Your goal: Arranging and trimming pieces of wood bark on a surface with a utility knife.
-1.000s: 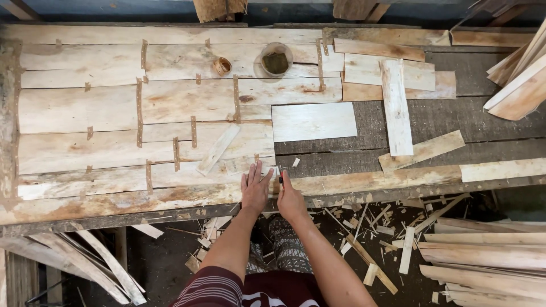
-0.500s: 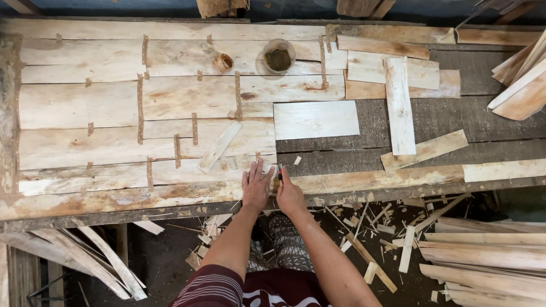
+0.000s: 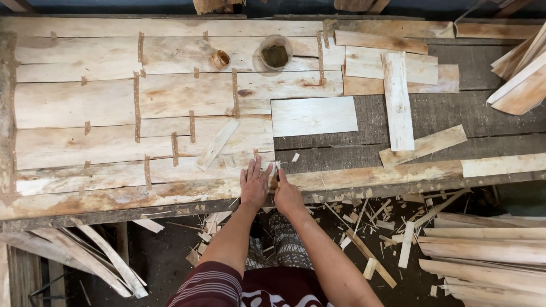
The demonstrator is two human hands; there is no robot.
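My left hand (image 3: pixel 254 183) lies flat, fingers spread, on the near edge of a taped sheet of pale wood veneer (image 3: pixel 142 122) on the workbench. My right hand (image 3: pixel 287 193) sits beside it, fingers curled on a small piece (image 3: pixel 273 169) at the veneer's right end; what the piece is cannot be made out. A loose narrow veneer strip (image 3: pixel 217 143) lies diagonally just beyond my left hand. Brown tape strips (image 3: pixel 137 106) join the veneer pieces.
A round bowl of dark paste (image 3: pixel 275 53) and a roll of brown tape (image 3: pixel 220 59) sit at the back. Loose veneer pieces (image 3: pixel 314 115), (image 3: pixel 397 99), (image 3: pixel 422 145) lie to the right. Veneer offcuts (image 3: pixel 483 250) and scraps litter the floor below.
Both hands stay at the same spot on the veneer's near edge; only the camera view has shifted slightly.
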